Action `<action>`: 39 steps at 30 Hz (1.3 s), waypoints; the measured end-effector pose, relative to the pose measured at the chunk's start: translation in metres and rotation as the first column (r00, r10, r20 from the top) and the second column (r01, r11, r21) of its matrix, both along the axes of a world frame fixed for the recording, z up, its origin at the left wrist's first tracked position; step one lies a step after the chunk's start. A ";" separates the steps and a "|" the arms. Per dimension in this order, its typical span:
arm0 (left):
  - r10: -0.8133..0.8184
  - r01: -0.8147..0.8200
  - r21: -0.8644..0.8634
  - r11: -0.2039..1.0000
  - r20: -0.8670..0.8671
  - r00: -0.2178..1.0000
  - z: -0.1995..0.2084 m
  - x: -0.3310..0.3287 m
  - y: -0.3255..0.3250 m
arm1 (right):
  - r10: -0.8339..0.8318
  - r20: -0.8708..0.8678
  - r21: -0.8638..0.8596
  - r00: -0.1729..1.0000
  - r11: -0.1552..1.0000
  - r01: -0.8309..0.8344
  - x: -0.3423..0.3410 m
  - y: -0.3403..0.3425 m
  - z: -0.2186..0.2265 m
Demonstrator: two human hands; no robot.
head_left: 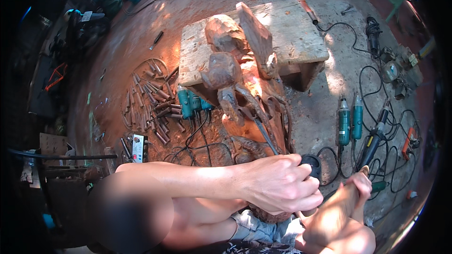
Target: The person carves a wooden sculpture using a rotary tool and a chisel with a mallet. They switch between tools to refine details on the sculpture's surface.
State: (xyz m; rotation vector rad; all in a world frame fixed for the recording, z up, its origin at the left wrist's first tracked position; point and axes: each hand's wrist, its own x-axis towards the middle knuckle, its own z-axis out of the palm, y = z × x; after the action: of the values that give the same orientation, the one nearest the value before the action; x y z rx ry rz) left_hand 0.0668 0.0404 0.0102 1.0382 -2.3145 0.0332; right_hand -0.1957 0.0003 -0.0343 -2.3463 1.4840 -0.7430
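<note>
honestly I'd keep the taps light and the angle shallow, with the left hand (282, 183) wrapped snugly round the chisel (266, 136), right hand (361, 187) closed on the blurry wooden mallet (331, 214), carving (254, 82) straight ahead at the low bench (301, 30).

Patchy sunlight dapples the bench (293, 24) and floor (335, 82); the bent edges darken, the wooden mallet (329, 216) blurs.
</note>
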 end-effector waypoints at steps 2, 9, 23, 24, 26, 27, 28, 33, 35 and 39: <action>-0.014 0.014 0.007 1.000 -0.001 1.000 0.003 0.000 -0.002 | -0.020 -0.016 -0.001 1.000 1.000 0.020 0.002 0.000 0.002; -0.030 0.030 0.017 0.999 -0.011 0.999 0.005 0.004 0.000 | -0.088 -0.066 0.000 0.994 0.996 0.088 0.006 0.005 0.010; -0.063 0.064 0.019 0.998 -0.053 0.997 0.006 0.014 -0.001 | 0.422 0.106 -0.252 0.901 0.888 -0.386 -0.037 -0.032 -0.018; -0.055 0.057 0.027 0.998 -0.055 0.997 0.006 0.016 0.002 | 0.421 0.110 -0.240 0.900 0.890 -0.387 -0.033 -0.031 -0.018; -0.066 0.069 0.049 0.996 -0.060 0.996 0.006 0.019 -0.005 | 0.385 0.099 -0.220 0.918 0.908 -0.357 -0.037 -0.027 -0.018; -0.074 0.078 0.049 0.996 -0.070 0.995 0.006 0.019 -0.004 | 0.380 0.092 -0.229 0.920 0.908 -0.352 -0.034 -0.029 -0.017; -0.083 0.087 0.048 0.995 -0.080 0.993 0.003 0.018 -0.005 | 0.375 0.085 -0.221 0.923 0.911 -0.350 -0.037 -0.025 -0.013; -0.043 0.046 0.082 0.996 -0.036 0.998 0.008 0.033 -0.011 | 0.379 0.084 -0.224 0.922 0.908 -0.353 -0.029 -0.025 -0.013; -0.070 0.072 0.031 0.997 -0.055 0.996 0.012 0.024 -0.008 | 0.362 0.071 -0.215 0.930 0.915 -0.340 -0.034 -0.017 -0.010; -0.109 0.109 -0.009 0.994 -0.088 0.990 0.006 0.006 0.010 | 0.388 0.074 -0.214 0.919 0.906 -0.365 -0.036 -0.013 -0.010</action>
State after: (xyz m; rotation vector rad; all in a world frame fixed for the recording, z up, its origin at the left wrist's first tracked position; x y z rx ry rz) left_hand 0.0724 0.0501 0.0163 0.8911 -2.2857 -0.0498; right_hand -0.2313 -0.0127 -0.0441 -2.5751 0.9001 -0.9326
